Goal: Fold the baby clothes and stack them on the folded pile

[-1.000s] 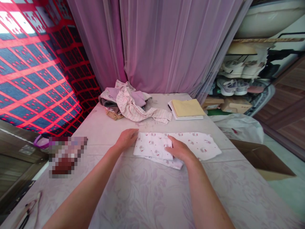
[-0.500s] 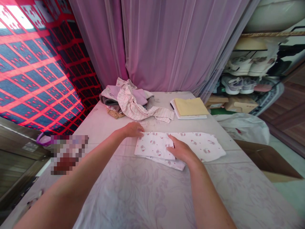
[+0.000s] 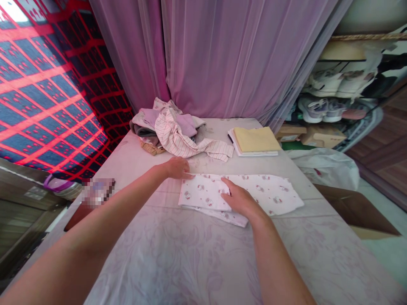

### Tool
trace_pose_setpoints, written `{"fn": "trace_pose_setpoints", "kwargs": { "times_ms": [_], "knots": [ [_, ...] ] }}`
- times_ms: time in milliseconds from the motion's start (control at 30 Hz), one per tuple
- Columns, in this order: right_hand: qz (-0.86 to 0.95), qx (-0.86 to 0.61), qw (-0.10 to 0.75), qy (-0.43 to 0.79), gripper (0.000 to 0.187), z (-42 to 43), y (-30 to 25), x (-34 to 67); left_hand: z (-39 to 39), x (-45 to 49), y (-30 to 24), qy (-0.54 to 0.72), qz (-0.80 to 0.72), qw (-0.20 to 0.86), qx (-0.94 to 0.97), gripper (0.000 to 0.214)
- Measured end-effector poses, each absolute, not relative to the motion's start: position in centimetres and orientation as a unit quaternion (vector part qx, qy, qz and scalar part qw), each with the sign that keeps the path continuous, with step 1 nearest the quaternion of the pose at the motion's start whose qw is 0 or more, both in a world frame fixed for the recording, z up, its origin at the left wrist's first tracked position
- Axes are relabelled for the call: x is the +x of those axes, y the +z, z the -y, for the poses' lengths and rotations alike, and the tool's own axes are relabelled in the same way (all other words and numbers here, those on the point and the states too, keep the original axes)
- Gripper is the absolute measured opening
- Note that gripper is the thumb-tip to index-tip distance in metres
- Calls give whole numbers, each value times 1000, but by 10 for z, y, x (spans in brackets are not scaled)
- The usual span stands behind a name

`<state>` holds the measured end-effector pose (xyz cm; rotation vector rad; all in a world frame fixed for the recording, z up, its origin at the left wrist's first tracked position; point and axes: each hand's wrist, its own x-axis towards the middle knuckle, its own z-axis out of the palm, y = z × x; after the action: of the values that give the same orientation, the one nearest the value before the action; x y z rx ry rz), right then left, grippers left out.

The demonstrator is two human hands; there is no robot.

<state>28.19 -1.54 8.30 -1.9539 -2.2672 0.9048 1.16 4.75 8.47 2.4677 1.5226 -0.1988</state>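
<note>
"What are the hands doing?"

"The right grip (image 3: 241, 201) lies open on the folded white printed garment (image 3: 265, 192). The left grip (image 3: 176, 168) meets its upper edge, fingers partly hidden; clenched or released, I can't tell."

"Where's the garment?"

"Flat on the tabletop (image 3: 181, 262). Beyond it sit crumpled striped cloth (image 3: 174, 137) and a yellow notebook (image 3: 256, 140). A blurred patch (image 3: 97, 191) hides something leftward."
</note>
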Motion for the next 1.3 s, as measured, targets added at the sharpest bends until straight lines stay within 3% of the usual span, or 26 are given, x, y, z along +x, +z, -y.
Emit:
{"fn": "trace_pose_setpoints", "kwargs": {
  "times_ms": [267,500,633,767,900,1100,1300],
  "knots": [
    [718,-643,-34,265,67,16,85,281,-34,9,74,-48,-513,59,855,42],
    [708,-675,-61,196,64,17,95,281,32,26,52,119,-572,48,810,48],
    [723,-671,8,167,50,18,93,281,78,30,45,194,-579,65,789,49],
    [784,-575,156,175,28,22,84,264,106,30,46,205,-640,40,739,34],
    [838,-435,267,195,29,28,66,235,113,39,46,183,-683,23,707,19],
    [867,-372,263,203,35,33,34,219,109,49,52,142,-708,38,690,11],
    [876,-366,257,180,33,35,24,222,112,48,57,65,-706,13,705,17]
  ]
}}
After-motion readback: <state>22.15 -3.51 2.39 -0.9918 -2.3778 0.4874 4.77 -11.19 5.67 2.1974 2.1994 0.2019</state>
